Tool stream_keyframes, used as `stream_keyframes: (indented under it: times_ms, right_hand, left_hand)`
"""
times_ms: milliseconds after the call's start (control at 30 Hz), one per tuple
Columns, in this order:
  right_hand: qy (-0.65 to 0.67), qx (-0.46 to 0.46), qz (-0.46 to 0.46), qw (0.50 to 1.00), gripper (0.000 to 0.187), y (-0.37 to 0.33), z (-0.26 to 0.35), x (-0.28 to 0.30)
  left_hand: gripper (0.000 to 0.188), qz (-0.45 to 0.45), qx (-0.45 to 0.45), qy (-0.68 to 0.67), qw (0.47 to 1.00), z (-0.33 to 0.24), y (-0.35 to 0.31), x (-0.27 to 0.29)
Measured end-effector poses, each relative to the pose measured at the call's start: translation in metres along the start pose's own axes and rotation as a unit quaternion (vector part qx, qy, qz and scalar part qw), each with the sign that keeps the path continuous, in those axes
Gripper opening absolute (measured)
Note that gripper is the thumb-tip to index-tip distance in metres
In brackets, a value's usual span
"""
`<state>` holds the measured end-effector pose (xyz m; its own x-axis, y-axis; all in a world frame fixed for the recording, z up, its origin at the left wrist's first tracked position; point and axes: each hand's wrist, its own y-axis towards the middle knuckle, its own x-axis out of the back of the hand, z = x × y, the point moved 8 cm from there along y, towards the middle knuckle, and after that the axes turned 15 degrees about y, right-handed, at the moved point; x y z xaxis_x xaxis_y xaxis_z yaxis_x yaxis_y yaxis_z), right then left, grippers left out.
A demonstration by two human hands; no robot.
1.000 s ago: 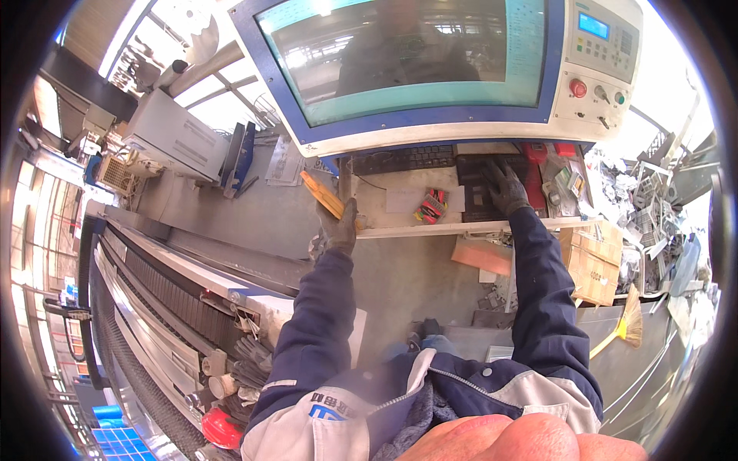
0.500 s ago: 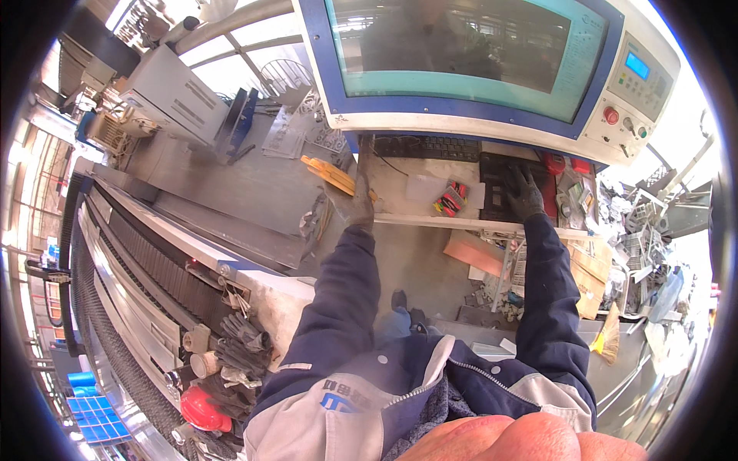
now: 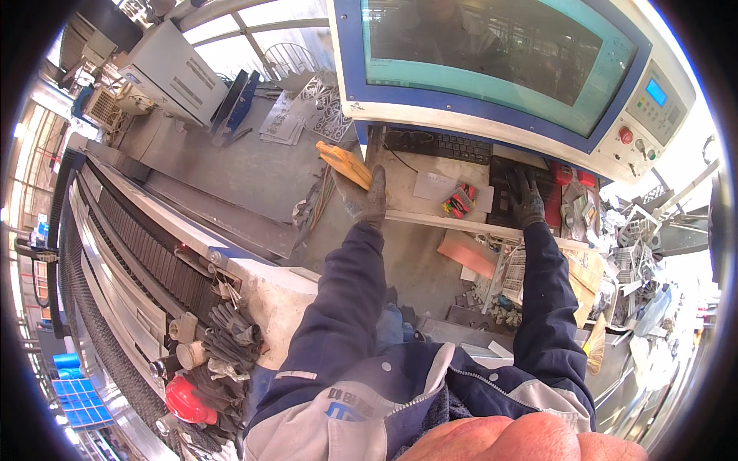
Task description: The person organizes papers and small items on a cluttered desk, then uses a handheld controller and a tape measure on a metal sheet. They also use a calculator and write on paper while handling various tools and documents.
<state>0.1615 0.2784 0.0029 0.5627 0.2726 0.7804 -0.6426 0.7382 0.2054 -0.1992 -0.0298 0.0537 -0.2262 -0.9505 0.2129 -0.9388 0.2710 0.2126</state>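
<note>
My left hand, in a grey work glove, is at the left end of the pull-out tray below a large monitor. It is closed on one end of a long yellow object, whose exact kind I cannot make out; the other end points up and left over the floor. My right hand, in a dark glove, lies with fingers stretched forward on a black pad at the tray's right side. Whatever is under its palm is hidden. Between the hands are a white paper and a red-and-yellow-green pack.
A black keyboard sits behind the paper. The monitor has a panel with a red button on its right. At left runs a long machine bed, with gloves and a red helmet nearby. Scrap is heaped at right.
The view has shifted, so the monitor and tray sit farther right. The yellow object stays with my left hand. My right hand remains on the black pad, its fingers slightly closer together.
</note>
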Motion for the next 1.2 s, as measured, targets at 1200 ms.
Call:
stream_keyframes:
  times_ms: [1200]
  right_hand:
    - [-0.059, 0.040, -0.015, 0.997, 0.062, 0.005, 0.011, 0.001]
  left_hand:
    - [0.095, 0.035, -0.014, 0.032, 0.999, -0.032, -0.009, -0.005]
